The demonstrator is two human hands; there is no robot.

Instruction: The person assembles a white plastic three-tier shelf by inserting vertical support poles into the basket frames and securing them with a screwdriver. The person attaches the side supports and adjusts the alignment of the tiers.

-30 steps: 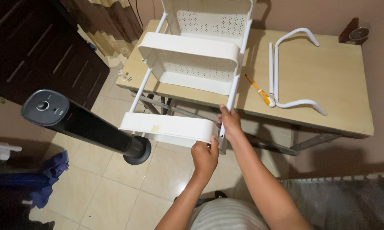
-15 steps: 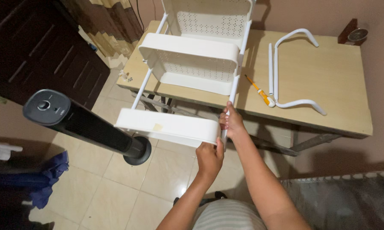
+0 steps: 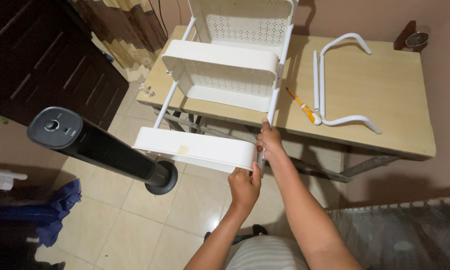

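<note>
Underneath, smooth white plastic tray (image 3: 195, 146)

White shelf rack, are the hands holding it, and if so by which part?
Yes. The left hand grips the near corner of the bottom tray, and the right hand is closed around the white side pole just above that tray.

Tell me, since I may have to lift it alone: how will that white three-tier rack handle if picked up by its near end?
The white rack probably feels light: thin perforated plastic trays on slim tubes. It may flex or wobble, since its near tray overhangs the wooden table unsupported, steadied by the left hand and right hand. Smooth tubes could slip.
</note>
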